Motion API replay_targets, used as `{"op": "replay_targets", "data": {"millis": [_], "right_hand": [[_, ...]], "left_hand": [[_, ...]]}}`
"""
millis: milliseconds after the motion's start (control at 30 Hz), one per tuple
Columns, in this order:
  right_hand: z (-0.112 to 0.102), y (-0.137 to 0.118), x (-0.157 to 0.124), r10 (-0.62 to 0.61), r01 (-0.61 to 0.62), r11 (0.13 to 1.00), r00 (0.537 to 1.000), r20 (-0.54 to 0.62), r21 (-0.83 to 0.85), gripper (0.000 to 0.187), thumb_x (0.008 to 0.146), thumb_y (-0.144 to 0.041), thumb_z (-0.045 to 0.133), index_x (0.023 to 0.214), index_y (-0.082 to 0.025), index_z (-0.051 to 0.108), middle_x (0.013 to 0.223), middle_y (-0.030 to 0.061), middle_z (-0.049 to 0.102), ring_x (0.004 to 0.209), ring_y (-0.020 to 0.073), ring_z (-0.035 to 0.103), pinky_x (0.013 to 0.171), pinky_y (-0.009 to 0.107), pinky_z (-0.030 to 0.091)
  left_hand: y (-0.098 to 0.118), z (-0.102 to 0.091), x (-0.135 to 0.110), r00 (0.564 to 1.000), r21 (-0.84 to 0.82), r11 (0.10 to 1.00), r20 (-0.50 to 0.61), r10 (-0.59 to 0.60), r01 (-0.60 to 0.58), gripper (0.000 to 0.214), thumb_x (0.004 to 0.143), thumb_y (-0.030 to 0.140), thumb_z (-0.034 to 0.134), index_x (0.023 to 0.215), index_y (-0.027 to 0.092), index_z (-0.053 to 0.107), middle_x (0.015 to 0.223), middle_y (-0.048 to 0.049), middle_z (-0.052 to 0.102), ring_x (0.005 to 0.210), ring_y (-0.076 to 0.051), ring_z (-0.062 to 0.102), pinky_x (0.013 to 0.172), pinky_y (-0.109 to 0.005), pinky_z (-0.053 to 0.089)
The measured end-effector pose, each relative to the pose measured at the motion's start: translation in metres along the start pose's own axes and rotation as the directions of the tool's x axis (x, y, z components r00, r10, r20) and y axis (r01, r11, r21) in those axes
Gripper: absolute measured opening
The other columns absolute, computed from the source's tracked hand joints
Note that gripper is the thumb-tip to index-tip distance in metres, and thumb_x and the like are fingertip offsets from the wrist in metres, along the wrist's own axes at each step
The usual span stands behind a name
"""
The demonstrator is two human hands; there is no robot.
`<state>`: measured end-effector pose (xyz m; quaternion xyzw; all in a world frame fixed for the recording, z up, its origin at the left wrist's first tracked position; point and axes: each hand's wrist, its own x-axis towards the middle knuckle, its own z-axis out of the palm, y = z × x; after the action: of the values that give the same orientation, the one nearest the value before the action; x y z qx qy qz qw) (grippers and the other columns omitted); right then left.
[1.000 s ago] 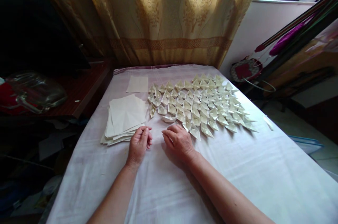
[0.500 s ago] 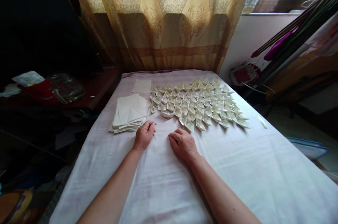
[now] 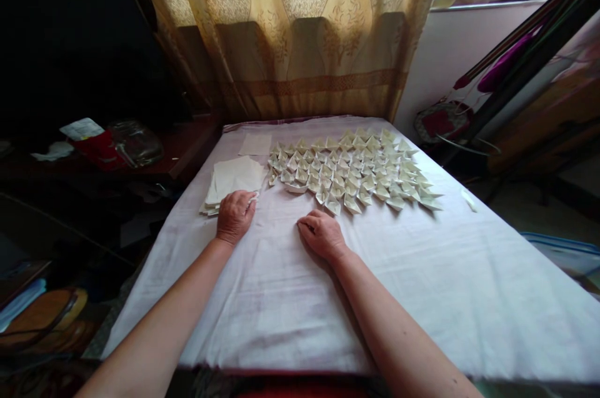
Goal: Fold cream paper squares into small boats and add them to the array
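Observation:
A stack of pale square paper sheets (image 3: 238, 174) lies at the left of the white-covered table. My left hand (image 3: 235, 215) is at its near right corner, fingers curled round the paper edge there; how many sheets they pinch is hidden. On the bare cloth to the right rests my right hand (image 3: 322, 232), loosely closed, with nothing seen in it. Just beyond it stand rows of small folded paper boats (image 3: 347, 170), packed close together. One boat (image 3: 296, 187) lies sideways along the near left edge of the group.
One separate paper sheet (image 3: 255, 144) lies behind the stack. A small white strip (image 3: 469, 200) is on the cloth (image 3: 445, 298) near the right edge. A patterned curtain (image 3: 309, 60) hangs behind the table. A dark side cabinet at left holds a red packet (image 3: 100, 149) and a clear container (image 3: 137, 143).
My left hand has moved left onto the near corner of the paper stack. The right hand stays in about the same place on the cloth. The camera view has shifted slightly.

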<state>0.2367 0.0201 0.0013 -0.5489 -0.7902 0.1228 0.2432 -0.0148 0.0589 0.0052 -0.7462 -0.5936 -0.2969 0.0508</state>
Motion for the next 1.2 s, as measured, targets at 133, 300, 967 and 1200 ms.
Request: {"op": "replay_targets", "data": {"millis": [133,300,967,1200], "right_hand": [[-0.002,0.0,0.001,0.007,-0.008,1.0,1.0,0.02,0.01,0.02,0.092,-0.025,0.058,0.091,-0.023,0.078,0.093,0.0031,0.072,0.085,0.0149,0.065,0.072,0.022,0.044],[-0.003,0.0,0.002,0.012,-0.013,1.0,0.999,0.039,0.011,0.021,0.092,-0.025,0.057,0.092,-0.023,0.078,0.094,0.0039,0.072,0.086,0.0156,0.065,0.073,0.023,0.044],[-0.004,0.001,0.0,-0.005,0.004,1.0,0.999,0.034,0.029,0.022,0.092,-0.025,0.056,0.094,-0.021,0.077,0.094,0.005,0.071,0.088,0.0164,0.065,0.078,0.024,0.046],[-0.002,-0.006,-0.009,-0.04,0.046,0.998,0.99,-0.134,0.037,0.073,0.081,-0.018,0.064,0.15,-0.021,0.039,0.136,0.0135,0.057,0.117,0.0252,0.057,0.096,0.038,0.048]], "left_hand": [[-0.024,-0.007,0.012,0.998,0.142,0.988,-0.001,-0.06,0.06,0.04,0.091,0.031,0.053,0.127,0.016,0.06,0.139,-0.0164,0.057,0.13,-0.032,0.049,0.109,-0.048,0.033],[-0.033,-0.006,0.018,0.985,0.247,0.967,0.138,-0.106,0.069,0.033,0.09,0.03,0.055,0.12,0.022,0.065,0.132,-0.0112,0.065,0.124,-0.029,0.057,0.111,-0.05,0.031],[-0.036,-0.034,0.02,0.968,0.298,0.952,0.252,-0.011,-0.067,0.027,0.094,0.03,0.046,0.097,0.025,0.072,0.103,-0.0032,0.077,0.094,-0.021,0.071,0.079,-0.027,0.052],[0.014,-0.039,-0.013,0.941,0.211,0.928,0.216,0.261,-0.305,0.027,0.084,0.017,0.051,0.107,0.015,0.066,0.103,-0.0141,0.073,0.102,-0.028,0.067,0.097,-0.041,0.048]]}}
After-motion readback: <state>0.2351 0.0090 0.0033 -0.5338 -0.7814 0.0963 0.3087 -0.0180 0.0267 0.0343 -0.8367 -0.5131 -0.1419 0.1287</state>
